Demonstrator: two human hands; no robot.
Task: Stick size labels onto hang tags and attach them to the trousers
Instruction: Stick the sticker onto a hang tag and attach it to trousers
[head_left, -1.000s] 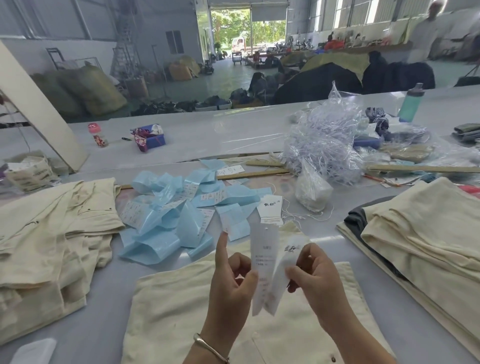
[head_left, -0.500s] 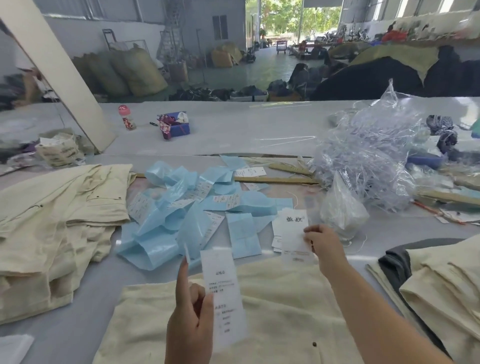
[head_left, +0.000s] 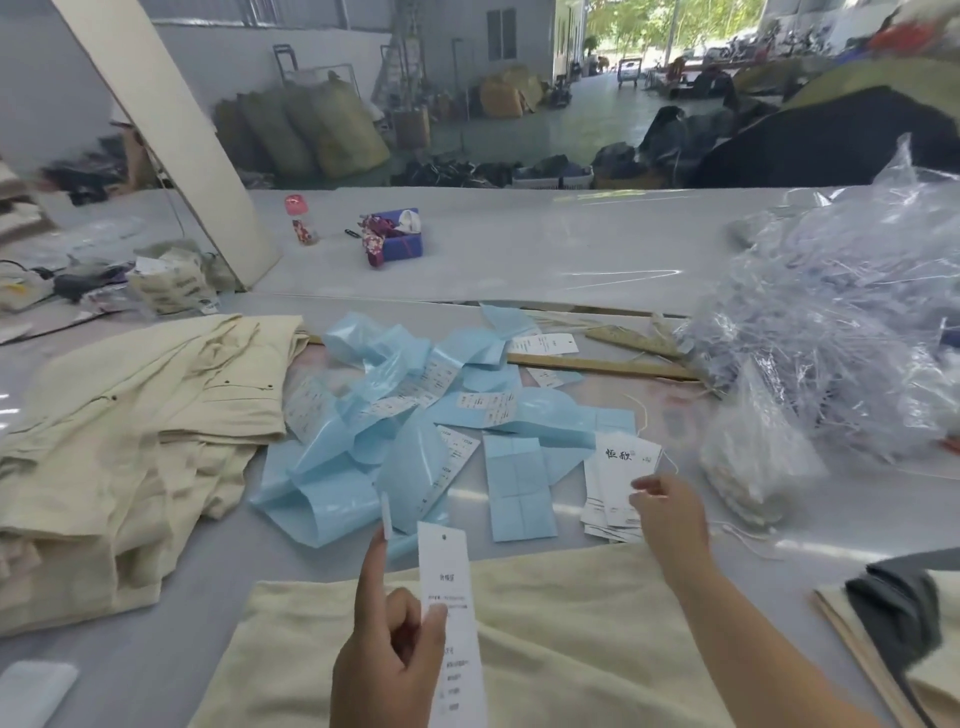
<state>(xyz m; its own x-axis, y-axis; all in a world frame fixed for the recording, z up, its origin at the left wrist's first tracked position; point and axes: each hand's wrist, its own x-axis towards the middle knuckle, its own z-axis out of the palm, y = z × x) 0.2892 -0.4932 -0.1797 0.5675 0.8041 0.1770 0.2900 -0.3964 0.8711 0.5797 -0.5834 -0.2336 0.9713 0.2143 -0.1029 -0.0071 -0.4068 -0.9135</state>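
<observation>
One long grey table (head_left: 519, 249) carries everything. On it lie three lots of cream trousers: a rumpled stack (head_left: 130, 447) at the left, one flat pair (head_left: 571, 639) nearest the person, and a folded pile (head_left: 930, 680) at the right edge with a dark grey garment (head_left: 898, 613) on top. A crinkled clear plastic bag (head_left: 852, 332) of thin white tag strings bulges at the right. In the middle sprawls a loose heap of glossy pale blue backing strips (head_left: 395, 447), several still bearing white printed size labels. A small fanned stack of white card hang tags (head_left: 618, 478) lies just right of the strips. The right hand (head_left: 670, 514) reaches to this stack, fingertips pinching the top card. The left hand (head_left: 389, 654) pinches one narrow rectangular hang tag (head_left: 452, 613) upright between thumb and curled fingers, index finger raised with a small label (head_left: 385, 512) on its tip.
</observation>
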